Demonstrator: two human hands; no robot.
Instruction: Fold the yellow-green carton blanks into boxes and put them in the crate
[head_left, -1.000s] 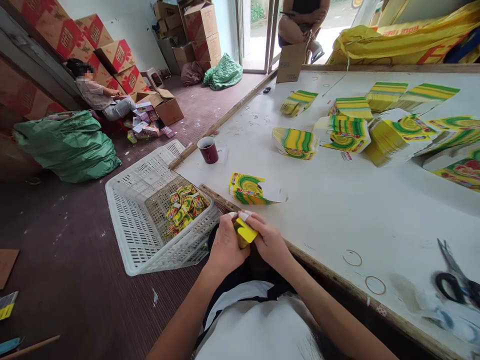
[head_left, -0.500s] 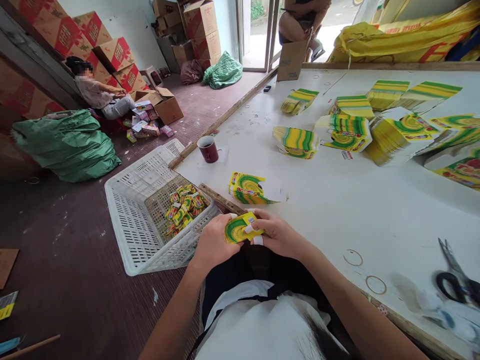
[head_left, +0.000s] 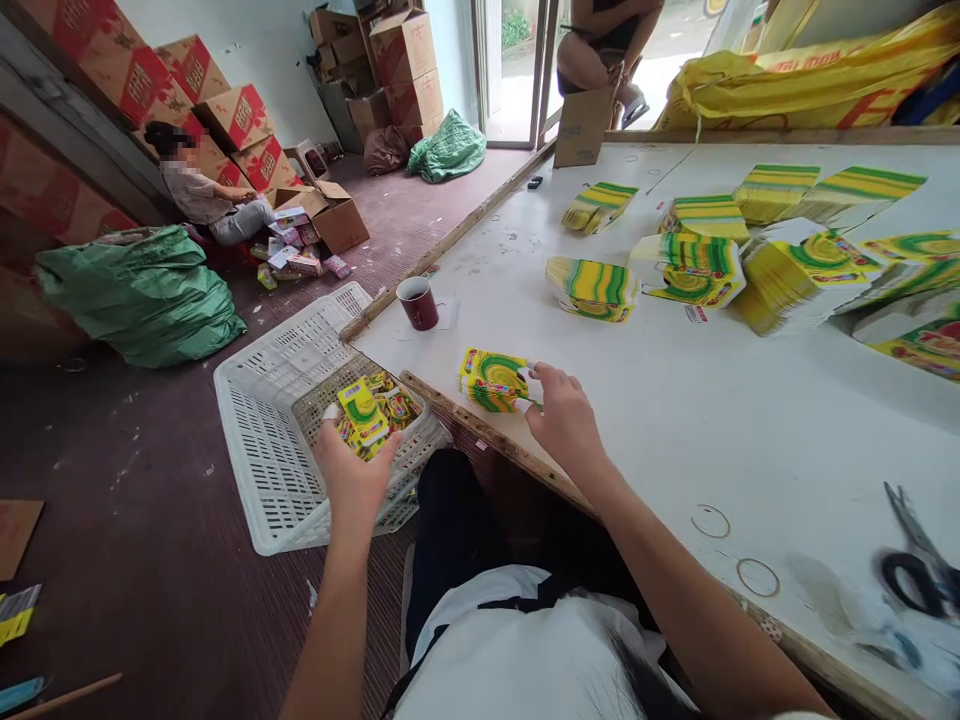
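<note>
My left hand (head_left: 350, 470) is out over the white plastic crate (head_left: 259, 440), fingers closed on a small folded yellow-green box (head_left: 361, 412). Several similar small boxes (head_left: 390, 405) lie in the crate's near corner. My right hand (head_left: 562, 420) reaches across the white table (head_left: 675, 420) to a small stack of flat yellow-green box blanks (head_left: 491, 378). Its fingertips pinch the stack's right edge, and some of them are wrapped in white tape.
A dark red cup (head_left: 418, 301) stands near the table's left edge. More stacks of flat blanks (head_left: 694, 265) cover the far right. Scissors (head_left: 919, 570) and rubber bands (head_left: 753, 575) lie at the near right. A green sack (head_left: 142, 295), cardboard cartons and a seated person (head_left: 202, 195) are on the left floor.
My hands have parted. The left one carried the folded box leftward over the crate. The right one moved up to the stack of blanks on the table.
</note>
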